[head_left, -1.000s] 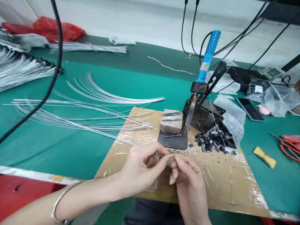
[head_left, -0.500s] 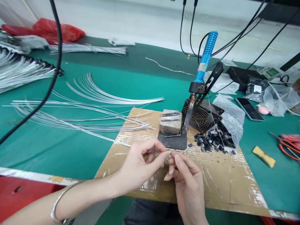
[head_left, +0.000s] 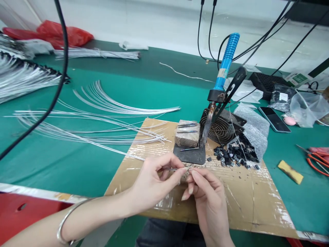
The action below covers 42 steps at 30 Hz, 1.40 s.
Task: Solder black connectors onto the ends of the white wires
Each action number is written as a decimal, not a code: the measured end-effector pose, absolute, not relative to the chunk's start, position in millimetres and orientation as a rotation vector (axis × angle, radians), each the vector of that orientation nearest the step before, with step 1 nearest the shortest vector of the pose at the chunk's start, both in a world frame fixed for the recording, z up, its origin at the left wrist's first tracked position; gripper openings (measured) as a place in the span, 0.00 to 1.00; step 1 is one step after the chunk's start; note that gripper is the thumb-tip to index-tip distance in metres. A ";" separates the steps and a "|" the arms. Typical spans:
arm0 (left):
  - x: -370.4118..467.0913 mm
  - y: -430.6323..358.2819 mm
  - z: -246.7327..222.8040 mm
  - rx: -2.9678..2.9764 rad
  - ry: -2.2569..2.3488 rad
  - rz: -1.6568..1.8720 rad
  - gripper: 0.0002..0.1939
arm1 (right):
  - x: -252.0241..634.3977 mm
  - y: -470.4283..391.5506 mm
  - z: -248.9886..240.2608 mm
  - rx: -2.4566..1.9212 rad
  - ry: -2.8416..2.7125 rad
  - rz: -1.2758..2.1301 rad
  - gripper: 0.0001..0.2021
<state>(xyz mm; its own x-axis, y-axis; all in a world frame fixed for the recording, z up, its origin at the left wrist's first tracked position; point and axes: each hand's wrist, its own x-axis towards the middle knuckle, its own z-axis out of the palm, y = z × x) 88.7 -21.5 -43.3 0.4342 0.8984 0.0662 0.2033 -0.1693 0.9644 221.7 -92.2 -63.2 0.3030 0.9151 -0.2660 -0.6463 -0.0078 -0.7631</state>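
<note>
Thin white wires [head_left: 120, 153] run from the left up to my left hand [head_left: 156, 181]. Its thumb and forefinger are pinched together on a wire, a short stretch of which shows inside the curled fingers. Close against those fingertips, my right hand [head_left: 208, 197] is closed in a pinch too; whatever tiny piece or wire end it grips is mostly covered by the fingers. Just beyond the hands, a blue-handled soldering iron [head_left: 226, 61] stands tip-down in a black stand [head_left: 191, 157]. A worn block [head_left: 187, 138] with thin metal pins on it sits beside the tip.
Small black connectors [head_left: 233, 154] lie heaped on the cardboard [head_left: 246, 202], near a round-grilled fan [head_left: 218, 127]. Rightward are a phone [head_left: 275, 119], a yellow sponge [head_left: 290, 172] and orange-handled pliers [head_left: 317, 161]. A black cable [head_left: 63, 58] hangs at left before more wires.
My right hand has shifted slightly to the right, its fingertips now a little farther from the left ones. My left hand keeps its pinch almost unmoved.
</note>
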 end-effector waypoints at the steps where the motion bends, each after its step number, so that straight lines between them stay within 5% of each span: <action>1: 88.5 -21.5 -43.5 1.655 0.975 0.836 0.12 | 222.8 -92.2 -63.8 -0.945 -0.357 1.282 0.10; 42: 87.6 -18.1 -44.3 1.710 1.034 0.837 0.12 | 232.5 -93.4 -67.0 -1.018 -0.415 1.059 0.13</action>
